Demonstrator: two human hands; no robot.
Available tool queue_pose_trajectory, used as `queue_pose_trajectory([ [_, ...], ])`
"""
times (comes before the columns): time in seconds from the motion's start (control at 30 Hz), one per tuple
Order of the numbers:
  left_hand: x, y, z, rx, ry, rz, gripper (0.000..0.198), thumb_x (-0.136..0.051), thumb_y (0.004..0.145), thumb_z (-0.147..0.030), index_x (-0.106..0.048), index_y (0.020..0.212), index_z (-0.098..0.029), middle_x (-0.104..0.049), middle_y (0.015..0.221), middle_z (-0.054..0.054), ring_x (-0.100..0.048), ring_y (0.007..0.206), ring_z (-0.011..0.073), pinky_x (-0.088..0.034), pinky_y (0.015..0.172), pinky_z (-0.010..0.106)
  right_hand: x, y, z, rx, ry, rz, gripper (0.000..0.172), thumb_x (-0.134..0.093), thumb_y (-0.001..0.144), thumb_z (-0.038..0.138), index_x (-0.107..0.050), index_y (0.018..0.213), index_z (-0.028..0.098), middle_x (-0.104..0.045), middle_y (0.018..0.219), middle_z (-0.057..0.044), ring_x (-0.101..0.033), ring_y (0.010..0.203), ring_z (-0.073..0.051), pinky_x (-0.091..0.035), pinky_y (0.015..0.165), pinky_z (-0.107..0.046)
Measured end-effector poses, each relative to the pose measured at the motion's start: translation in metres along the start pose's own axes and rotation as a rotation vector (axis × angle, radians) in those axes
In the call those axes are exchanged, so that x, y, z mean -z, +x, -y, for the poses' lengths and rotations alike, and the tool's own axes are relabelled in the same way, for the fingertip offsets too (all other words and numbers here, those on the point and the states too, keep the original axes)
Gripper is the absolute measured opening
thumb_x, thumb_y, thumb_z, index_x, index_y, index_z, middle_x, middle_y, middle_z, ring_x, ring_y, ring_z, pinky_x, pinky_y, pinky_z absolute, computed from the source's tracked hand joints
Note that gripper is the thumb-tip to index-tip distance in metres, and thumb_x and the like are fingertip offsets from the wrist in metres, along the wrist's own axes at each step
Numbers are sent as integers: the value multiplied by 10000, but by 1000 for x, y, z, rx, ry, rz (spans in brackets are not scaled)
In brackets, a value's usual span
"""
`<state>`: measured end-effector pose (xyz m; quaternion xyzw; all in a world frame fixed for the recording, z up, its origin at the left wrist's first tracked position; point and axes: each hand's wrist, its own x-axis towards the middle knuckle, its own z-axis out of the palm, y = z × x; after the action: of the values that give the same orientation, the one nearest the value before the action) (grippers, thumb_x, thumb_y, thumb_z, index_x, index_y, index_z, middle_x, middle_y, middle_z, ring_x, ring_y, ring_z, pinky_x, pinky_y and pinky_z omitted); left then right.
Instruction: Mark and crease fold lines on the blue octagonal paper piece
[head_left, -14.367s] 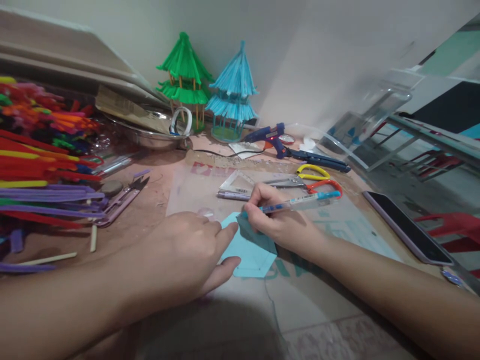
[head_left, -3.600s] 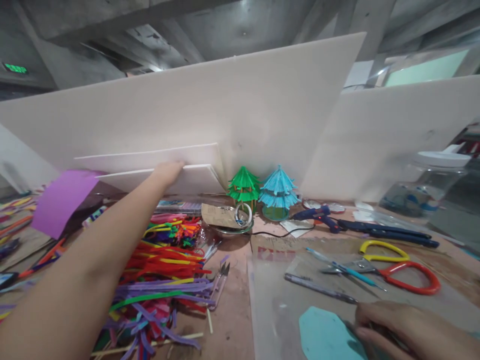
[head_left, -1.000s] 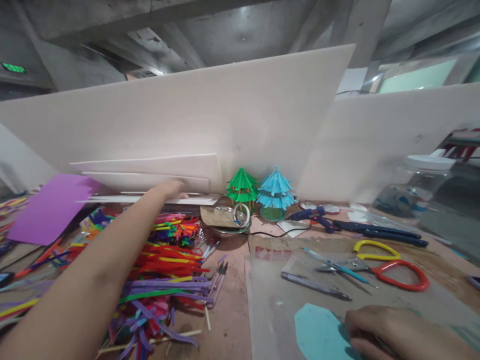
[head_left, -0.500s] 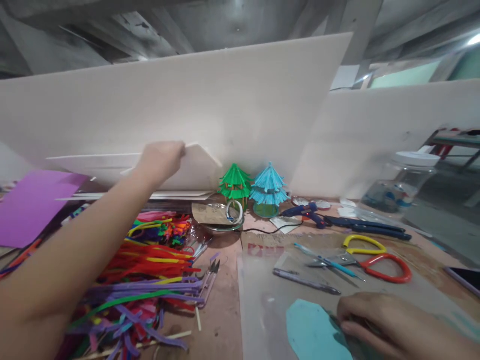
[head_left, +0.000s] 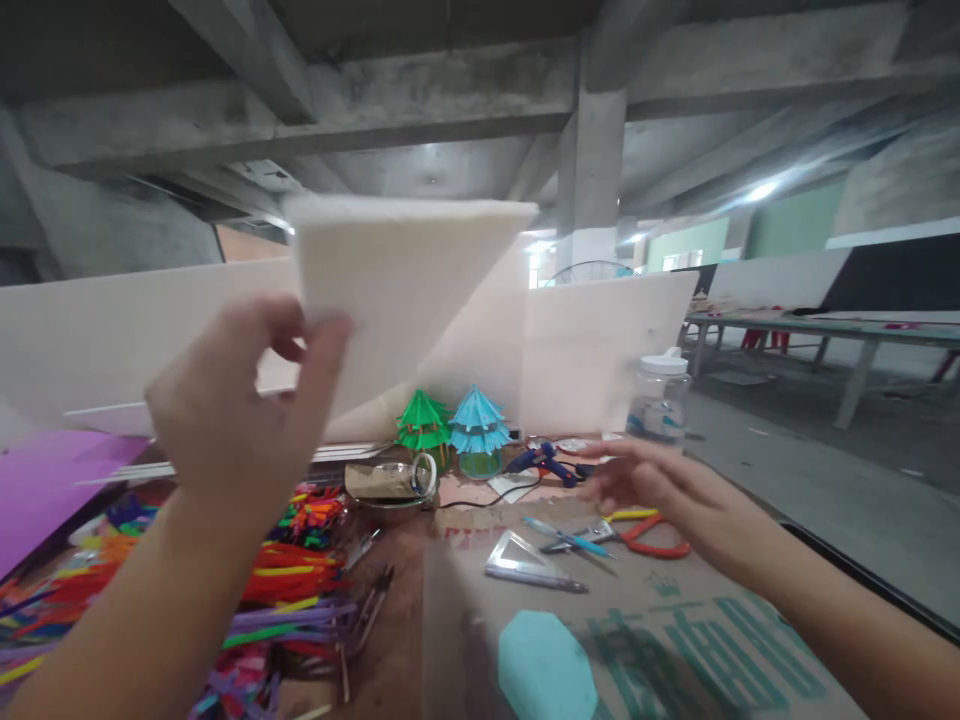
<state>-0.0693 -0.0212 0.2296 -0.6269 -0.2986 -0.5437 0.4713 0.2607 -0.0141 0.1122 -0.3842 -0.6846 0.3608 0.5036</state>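
Pinching wht board (head_left: pixel 397 280) at edge, L hand (head_left: pixel 225 405); R hand (head_left: pixel 667 485) spread midair nr scissors (head_left: pixel 604 531).

A held board (head_left: pixel 390 290) is blurring
Left of the blue tower (head_left: pixel 477 430), a purple sheet (head_left: pixel 52 490) is running out of sight; rightward, the right hand (head_left: pixel 671 485) is partly hiding scissors (head_left: pixel 604 532).

This is a craft workshop, with pipe cleaners (head_left: pixel 296 572) left of the bowl (head_left: pixel 396 505), a glue gun (head_left: pixel 541 461) right, concrete beams (head_left: pixel 435 95) above.
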Motion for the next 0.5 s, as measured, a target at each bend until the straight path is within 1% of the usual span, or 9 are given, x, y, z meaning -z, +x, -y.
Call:
queue_pose_trajectory([
  [0.03,4,-7,-15,-204,-67,30,205,-578,1033,-254,-680,1203,-306,-773,959,-10,-723,846,187,-571,734,332,4,1,6,-38,162,79,876,-552,786,957,-710,1263,239,-797,1011,-122,-771,896,-277,-639,834,-411],
  [0.07,5,-18,-31,-303,-114,71,239,-552,1045,-241,-670,1232,-332,-786,1036,-22,-724,948,181,-587,812,330,8,0,12,-83,296,176,944,-510,758,998,-698,1295,246,-802,1024,-124,-780,894,-287,-642,820,-426],
  [0.1,5,-30,-47,-424,-161,122,240,-557,1046,-251,-691,1210,-364,-791,1054,-61,-709,965,153,-588,824,291,12,-3,18,-123,385,251,972,-487,750,1014,-696,1306,244,-803,1032,-126,-784,911,-297,-641,819,-435],
  [0.17,0,-60,-79,-666,-249,162,175,-662,996,-251,-763,1108,-340,-792,1084,-79,-659,960,133,-572,803,262,20,-11,24,-181,413,320,924,-601,735,967,-715,1285,233,-805,1002,-115,-781,917,-296,-638,811,-423],
  [0.2,-4,-74,-93,-724,-286,185,136,-738,960,-299,-782,1082,-338,-787,1137,-81,-639,976,128,-562,786,251,23,-16,24,-210,371,321,860,-703,726,900,-731,1256,222,-804,975,-107,-776,904,-286,-635,808,-408],
  [0.27,-11,-99,-113,-763,-370,240,150,-784,928,-316,-794,1077,-294,-784,1167,-43,-622,961,135,-551,788,257,29,-25,15,-265,258,285,740,-860,693,749,-761,1180,200,-799,921,-91,-754,831,-249,-630,774,-373],
  [0.33,-16,-115,-123,-751,-417,289,163,-735,961,-261,-785,1115,-244,-787,1185,-9,-640,997,148,-552,881,272,34,-34,1,-295,193,213,655,-897,694,675,-776,1112,186,-788,887,-79,-717,759,-210,-617,730,-344],
  [0.4,-18,-123,-123,-725,-425,365,234,-616,1021,-206,-752,1212,-212,-780,1258,7,-659,1114,174,-537,1021,318,41,-42,-13,-292,194,122,605,-892,699,662,-781,1057,186,-771,840,-62,-679,703,-186,-597,676,-316],
  [0.5,-17,-126,-107,-663,-362,483,355,-497,1056,-176,-666,1368,-192,-736,1387,31,-622,1329,217,-471,1182,398,53,-52,-23,-298,215,-9,495,-924,672,582,-779,937,190,-739,738,-27,-631,622,-154,-549,592,-263],
])
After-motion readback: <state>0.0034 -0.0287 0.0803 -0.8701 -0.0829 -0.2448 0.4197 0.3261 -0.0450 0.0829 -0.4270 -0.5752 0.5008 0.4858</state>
